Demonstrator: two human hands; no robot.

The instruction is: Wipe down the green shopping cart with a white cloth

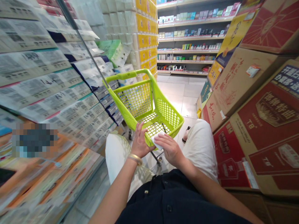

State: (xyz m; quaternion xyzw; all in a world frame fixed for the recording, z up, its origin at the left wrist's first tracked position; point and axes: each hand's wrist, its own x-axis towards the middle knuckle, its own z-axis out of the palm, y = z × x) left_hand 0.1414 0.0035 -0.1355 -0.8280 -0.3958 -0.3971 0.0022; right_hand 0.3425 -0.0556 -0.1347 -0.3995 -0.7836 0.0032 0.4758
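A lime-green shopping cart [168,110] with a mesh basket stands in front of me, between my knees. My left hand [140,143], with a gold bracelet at the wrist, grips the near rim of the basket, thumb on my side and fingers over the edge. Beside it, my right hand [171,146] presses a folded white cloth or tissue [155,143] against the same rim. Fingers cover much of the white piece, so its exact kind is unclear. Nothing lies in the visible part of the basket.
Stacked packs of paper goods [58,84] line the left side. Cardboard cartons [233,84] rise close on the right. Yellow-and-white packs [143,34] are piled behind the cart. Shelves [189,39] of small boxes and bottles stand at the back, beyond the tiled floor [187,99].
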